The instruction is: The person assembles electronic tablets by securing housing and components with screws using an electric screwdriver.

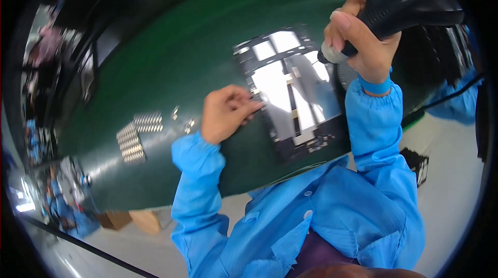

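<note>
A flat dark device [282, 86], like an opened tablet, lies on the green table, its shiny panels and dark strips showing. At its left edge is my left hand [226, 112], thumb and forefinger drawn together at the rim, the other fingers curled. Whatever that pinch holds, if anything, is too small to make out. My right hand [371, 44] is wrapped round a black pistol-shaped power tool [410, 5] with a pale collar near its dark tip. The tip is beside the device's upper right edge; whether they touch, I cannot tell.
Left of my left hand lie rows of small silvery metal parts [148, 121] on the green table [171, 65], with a few loose parts [190, 125] nearer the hand. A dark cable [454, 93] runs at the right. Beyond the table's right end, a blue sleeve [456, 104] shows.
</note>
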The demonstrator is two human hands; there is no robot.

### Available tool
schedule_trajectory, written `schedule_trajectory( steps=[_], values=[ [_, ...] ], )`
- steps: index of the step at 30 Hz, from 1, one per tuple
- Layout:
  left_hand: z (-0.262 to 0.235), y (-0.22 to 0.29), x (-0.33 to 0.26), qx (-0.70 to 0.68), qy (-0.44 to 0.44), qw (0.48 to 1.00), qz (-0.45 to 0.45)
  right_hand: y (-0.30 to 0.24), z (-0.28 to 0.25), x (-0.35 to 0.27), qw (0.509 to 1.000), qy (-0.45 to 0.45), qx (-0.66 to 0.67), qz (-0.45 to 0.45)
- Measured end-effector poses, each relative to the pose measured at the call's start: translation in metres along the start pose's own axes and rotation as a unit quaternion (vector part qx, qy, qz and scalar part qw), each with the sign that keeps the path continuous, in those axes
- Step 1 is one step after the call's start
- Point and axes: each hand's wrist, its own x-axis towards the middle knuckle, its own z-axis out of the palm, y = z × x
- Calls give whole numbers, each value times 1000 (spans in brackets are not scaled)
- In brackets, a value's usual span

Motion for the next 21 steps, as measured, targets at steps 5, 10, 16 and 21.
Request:
schedule_trajectory(
  steps=[5, 10, 16, 21],
  values=[
    [0, -6, -2, -30, 28, 999, 16, 11, 78, 7, 991, -90, -42, 94],
    [0, -1, -4, -25, 33, 999, 4, 40, 102, -3, 982, -136, -15, 128],
    [0, -1, -5, -28, 25, 999, 14, 45, 102, -8, 981, -129, -22, 146],
    [-1, -6, -4, -12, 9, 1000, 5, 51, 102, -10, 980, -125, -21, 155]
  ],
)
